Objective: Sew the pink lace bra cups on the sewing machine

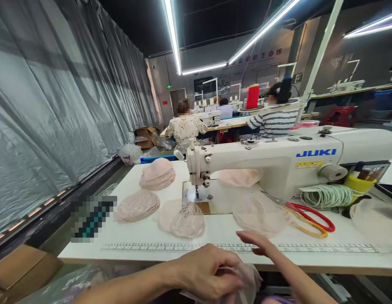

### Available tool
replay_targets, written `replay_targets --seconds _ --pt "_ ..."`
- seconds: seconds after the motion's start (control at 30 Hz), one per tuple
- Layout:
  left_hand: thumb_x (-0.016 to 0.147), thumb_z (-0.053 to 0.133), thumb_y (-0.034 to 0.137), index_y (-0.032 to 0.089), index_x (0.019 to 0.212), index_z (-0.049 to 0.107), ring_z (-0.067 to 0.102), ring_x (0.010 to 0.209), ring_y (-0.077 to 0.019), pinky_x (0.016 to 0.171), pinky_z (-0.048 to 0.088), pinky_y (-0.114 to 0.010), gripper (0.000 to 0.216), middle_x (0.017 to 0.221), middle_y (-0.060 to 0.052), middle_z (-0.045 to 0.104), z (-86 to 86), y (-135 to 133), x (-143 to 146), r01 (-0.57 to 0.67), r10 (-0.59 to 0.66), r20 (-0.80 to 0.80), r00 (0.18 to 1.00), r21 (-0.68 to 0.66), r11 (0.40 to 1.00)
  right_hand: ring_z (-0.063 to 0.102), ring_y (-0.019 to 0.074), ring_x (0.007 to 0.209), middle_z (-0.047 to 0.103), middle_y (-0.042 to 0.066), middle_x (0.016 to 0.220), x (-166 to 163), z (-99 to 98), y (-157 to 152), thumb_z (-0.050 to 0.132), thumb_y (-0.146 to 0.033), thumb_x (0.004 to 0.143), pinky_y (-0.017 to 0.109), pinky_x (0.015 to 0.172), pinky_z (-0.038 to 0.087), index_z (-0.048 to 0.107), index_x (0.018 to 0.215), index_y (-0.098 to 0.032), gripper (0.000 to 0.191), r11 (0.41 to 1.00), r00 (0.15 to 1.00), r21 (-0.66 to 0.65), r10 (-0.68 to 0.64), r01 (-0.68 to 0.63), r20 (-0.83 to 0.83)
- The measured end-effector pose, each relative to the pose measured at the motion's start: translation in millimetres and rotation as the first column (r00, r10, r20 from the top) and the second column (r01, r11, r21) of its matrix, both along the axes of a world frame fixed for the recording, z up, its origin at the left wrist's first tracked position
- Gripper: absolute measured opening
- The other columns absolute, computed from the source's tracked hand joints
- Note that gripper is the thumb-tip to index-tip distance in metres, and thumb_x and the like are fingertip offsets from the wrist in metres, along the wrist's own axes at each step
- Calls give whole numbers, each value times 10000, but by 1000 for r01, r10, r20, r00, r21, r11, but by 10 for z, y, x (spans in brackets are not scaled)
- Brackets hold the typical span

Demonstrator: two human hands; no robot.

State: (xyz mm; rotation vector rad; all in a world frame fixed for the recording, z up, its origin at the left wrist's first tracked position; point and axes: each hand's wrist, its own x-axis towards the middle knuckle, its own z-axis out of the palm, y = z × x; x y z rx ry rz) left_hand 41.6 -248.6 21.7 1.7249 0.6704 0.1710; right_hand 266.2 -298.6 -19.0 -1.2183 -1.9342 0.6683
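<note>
At the front edge of the table my left hand (211,270) is closed, its fingers curled around a thin translucent sheet (251,278); I cannot tell whether it is fabric or plastic. My right hand (272,255) is beside it with fingers stretched out, holding nothing visible. Beyond them lie pale pink rounded fabric pieces: a gathered one (188,221) before the needle, and a sheer stack (259,215) to the right. Two more stacks, a near one (137,206) and a far one (158,174), rest on the left. The white sewing machine (240,158) stands behind.
Scissors (313,219) with red and yellow handles lie right of the sheer stack. Coiled pale green cord (325,196) and a yellow holder (359,185) are by the machine. A measuring tape (145,248) runs along the table's front. Cardboard (21,270) is lower left; other people sit ahead.
</note>
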Motion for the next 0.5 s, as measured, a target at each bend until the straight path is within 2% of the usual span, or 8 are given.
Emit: replay_targets --seconds 0.03,0.07,0.13,0.2,0.27,0.37,0.5 --pt "797 444 122 176 1009 638 463 417 -55 426 375 -122 292 520 68 502 4 -34 -72 6 -6 -6 1000 3 1000 556 278 1135 609 68 1204 -129 40 59 740 -504 662 332 909 476 483 1307 -293 726 995 998 -82 65 -65 -1" --pt "789 440 113 175 996 639 463 414 -57 417 375 -123 294 521 67 503 4 -61 -149 -7 7 -14 1000 1 1000 592 260 1073 651 58 1118 -256 71 109 717 -502 687 312 878 484 560 1212 -275 593 977 991 -165 136 -137 -14" --pt "775 426 103 168 987 631 449 379 -57 379 357 -126 301 515 70 506 -9 -97 -317 -66 65 -36 997 -29 997 645 194 807 687 18 808 -479 115 170 589 -503 804 252 733 498 647 915 -238 294 920 970 -309 237 -240 -49" --pt "757 420 93 159 986 618 437 345 -53 350 339 -125 310 507 75 512 -45 -111 -482 -133 128 -67 989 -77 988 553 135 574 589 -20 578 -632 147 182 446 -492 890 207 561 438 581 695 -220 361 890 967 -382 247 -250 -57" --pt "730 417 75 151 962 612 444 333 -50 349 346 -122 313 502 77 519 -101 -107 -612 -183 174 -78 982 -130 975 463 113 504 524 -35 534 -720 174 172 405 -492 905 197 481 364 521 640 -221 397 898 979 -392 203 -200 -36" --pt "686 406 54 150 889 604 462 335 -46 368 378 -122 299 498 79 530 -191 -81 -716 -198 195 -37 980 -189 962 435 117 494 501 -33 538 -775 206 181 384 -505 903 210 473 336 479 620 -229 406 902 979 -395 202 -176 25" --pt "648 385 44 148 817 588 473 332 -55 364 381 -129 284 496 73 536 -266 -34 -780 -206 205 -32 978 -255 945 480 142 543 521 -9 563 -769 188 255 330 -562 896 223 522 380 457 596 -232 464 905 965 -393 228 -160 131"
